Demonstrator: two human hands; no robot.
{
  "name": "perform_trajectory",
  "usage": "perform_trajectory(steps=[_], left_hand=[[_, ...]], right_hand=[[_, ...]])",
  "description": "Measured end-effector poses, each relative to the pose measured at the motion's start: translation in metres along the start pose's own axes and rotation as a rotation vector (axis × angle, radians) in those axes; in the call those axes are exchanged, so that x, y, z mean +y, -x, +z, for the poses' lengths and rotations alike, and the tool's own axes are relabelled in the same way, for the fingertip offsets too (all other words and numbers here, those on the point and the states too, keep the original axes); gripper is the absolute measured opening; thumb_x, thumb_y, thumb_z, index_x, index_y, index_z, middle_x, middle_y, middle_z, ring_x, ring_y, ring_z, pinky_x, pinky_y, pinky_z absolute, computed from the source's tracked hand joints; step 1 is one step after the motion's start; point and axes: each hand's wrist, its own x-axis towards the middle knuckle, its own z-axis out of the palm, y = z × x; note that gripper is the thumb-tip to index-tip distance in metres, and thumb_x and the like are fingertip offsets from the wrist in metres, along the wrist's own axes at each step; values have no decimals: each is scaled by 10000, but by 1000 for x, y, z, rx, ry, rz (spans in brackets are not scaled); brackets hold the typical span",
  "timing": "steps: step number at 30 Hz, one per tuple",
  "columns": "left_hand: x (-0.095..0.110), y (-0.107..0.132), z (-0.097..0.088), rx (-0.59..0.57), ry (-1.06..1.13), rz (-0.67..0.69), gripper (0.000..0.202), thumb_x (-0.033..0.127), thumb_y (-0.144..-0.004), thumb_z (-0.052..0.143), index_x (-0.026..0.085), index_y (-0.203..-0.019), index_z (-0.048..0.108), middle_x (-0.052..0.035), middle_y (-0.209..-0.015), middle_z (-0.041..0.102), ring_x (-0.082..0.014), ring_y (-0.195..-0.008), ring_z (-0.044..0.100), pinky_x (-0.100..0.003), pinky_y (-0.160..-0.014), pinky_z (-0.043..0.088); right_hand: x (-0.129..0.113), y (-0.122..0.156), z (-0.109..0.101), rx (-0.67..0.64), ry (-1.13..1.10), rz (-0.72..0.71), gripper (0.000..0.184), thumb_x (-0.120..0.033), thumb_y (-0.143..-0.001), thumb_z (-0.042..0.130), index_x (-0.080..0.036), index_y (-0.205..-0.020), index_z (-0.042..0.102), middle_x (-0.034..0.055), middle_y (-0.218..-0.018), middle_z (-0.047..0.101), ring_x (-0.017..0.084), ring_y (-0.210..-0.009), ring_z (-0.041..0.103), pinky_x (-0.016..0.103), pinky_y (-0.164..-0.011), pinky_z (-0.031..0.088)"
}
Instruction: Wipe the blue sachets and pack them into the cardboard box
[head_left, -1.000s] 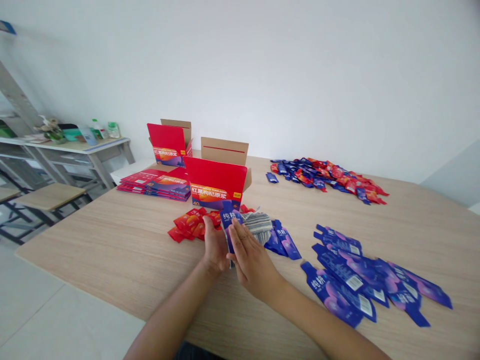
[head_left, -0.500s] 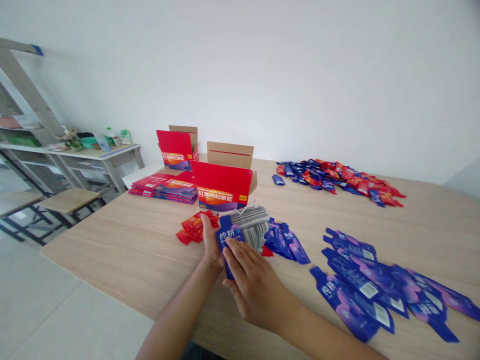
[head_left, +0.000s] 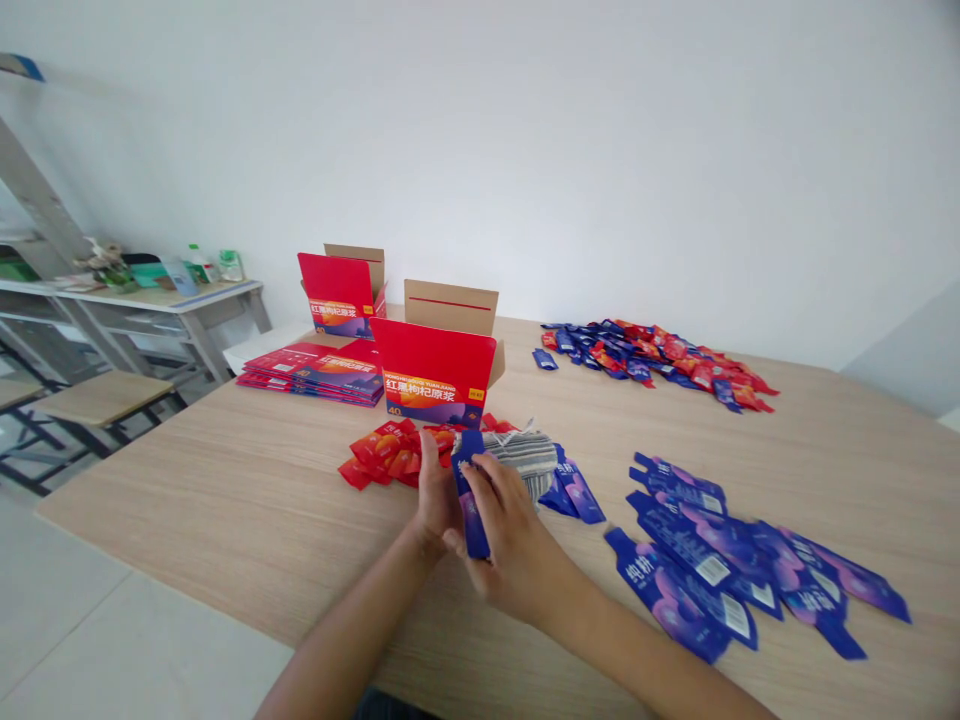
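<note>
Both my hands meet at the table's near middle around one blue pouch (head_left: 472, 495), which stands on edge between them. My left hand (head_left: 433, 497) presses its left side with curled fingers. My right hand (head_left: 508, 530) wraps the pouch from the right. Just behind them lies a grey striped cloth bundle (head_left: 523, 452), with a small heap of red pouches (head_left: 386, 455) to its left and a few blue pouches (head_left: 571, 490) to its right. An open red carton (head_left: 436, 372) stands behind the heap.
A row of blue pouches (head_left: 739, 570) lies at the right front. A mixed red and blue pile (head_left: 652, 355) sits at the far right. Flat red cartons (head_left: 311, 370) and a second open carton (head_left: 341, 290) are at far left. Benches and a shelf stand beyond the table's left edge.
The blue pouch has turned from lying face-up to standing on edge between my hands. My right hand has closed round it. The camera view has swung slightly.
</note>
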Motion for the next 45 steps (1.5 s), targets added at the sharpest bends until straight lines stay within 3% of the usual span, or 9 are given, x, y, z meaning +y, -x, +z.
perform_trajectory(steps=[3, 6, 11, 15, 18, 24, 33, 39, 45], left_hand=[[-8, -2, -10, -93, -9, -55, 1009, 883, -857, 228, 111, -1411, 566, -181, -1300, 683, -340, -1308, 589, -462, -1176, 371], [-12, -2, -18, -148, -12, -66, 1030, 908, -826, 265, 143, -1471, 512, -168, -1393, 633, -338, -1401, 507, -466, -1224, 294], [-11, -3, -15, -138, -9, -54, 1051, 908, -830, 240, 130, -1492, 488, -181, -1437, 599, -338, -1442, 460, -476, -1252, 230], [-7, -2, -2, -78, 24, -19, 1099, 894, -845, 110, 83, -1489, 479, -206, -1422, 604, -341, -1427, 477, -484, -1248, 237], [-2, 0, 4, -26, 47, -24, 1150, 903, -827, 54, 58, -1474, 492, -220, -1397, 619, -345, -1401, 505, -481, -1235, 268], [11, 0, 3, 46, 22, 37, 1162, 927, -809, 119, 42, -1424, 554, -219, -1320, 673, -362, -1342, 561, -475, -1198, 339], [6, -2, 2, -53, -13, 1, 1173, 923, -811, 98, 36, -1432, 550, -223, -1335, 666, -367, -1308, 588, -484, -1199, 328], [2, 0, 4, -47, -30, -22, 1125, 877, -853, 67, 45, -1455, 527, -225, -1316, 674, -359, -1317, 583, -497, -1198, 324], [-2, -2, 1, -56, -42, -54, 1110, 899, -840, 127, 62, -1438, 544, -226, -1341, 657, -366, -1352, 551, -513, -1206, 308]], right_hand=[[8, -5, -4, 38, 47, -20, 662, -334, -911, 619, -77, -1484, 407, 283, -1544, 412, 410, -1453, 383, 658, -1140, 387], [13, -10, -8, -9, 115, -56, 643, -306, -890, 618, -33, -1446, 445, 295, -1586, 371, 396, -1509, 304, 669, -1190, 295], [13, -15, -13, -125, 183, -45, 780, -333, -820, 683, 7, -1477, 435, 292, -1573, 403, 384, -1489, 360, 609, -1224, 273], [10, -16, -16, -167, 214, -63, 819, -421, -849, 677, 3, -1502, 422, 281, -1560, 429, 388, -1471, 390, 602, -1227, 274], [7, -14, -20, -212, 223, -84, 814, -395, -845, 687, 8, -1505, 429, 273, -1591, 381, 388, -1490, 354, 588, -1244, 245], [-7, -8, -30, -369, 258, -111, 785, -354, -867, 662, 17, -1517, 425, 271, -1621, 314, 384, -1512, 310, 526, -1255, 246], [-19, -1, -38, -431, 284, -36, 836, -503, -874, 700, 19, -1487, 477, 307, -1584, 346, 428, -1474, 369, 560, -1238, 264], [-9, -5, -28, -402, 222, -55, 1078, -696, -758, 738, 71, -1465, 467, 340, -1616, 236, 438, -1533, 212, 579, -1275, 111], [6, -10, -25, -446, 177, -22, 1188, -758, -704, 738, 53, -1506, 406, 317, -1640, 187, 406, -1556, 158, 582, -1275, 67]])
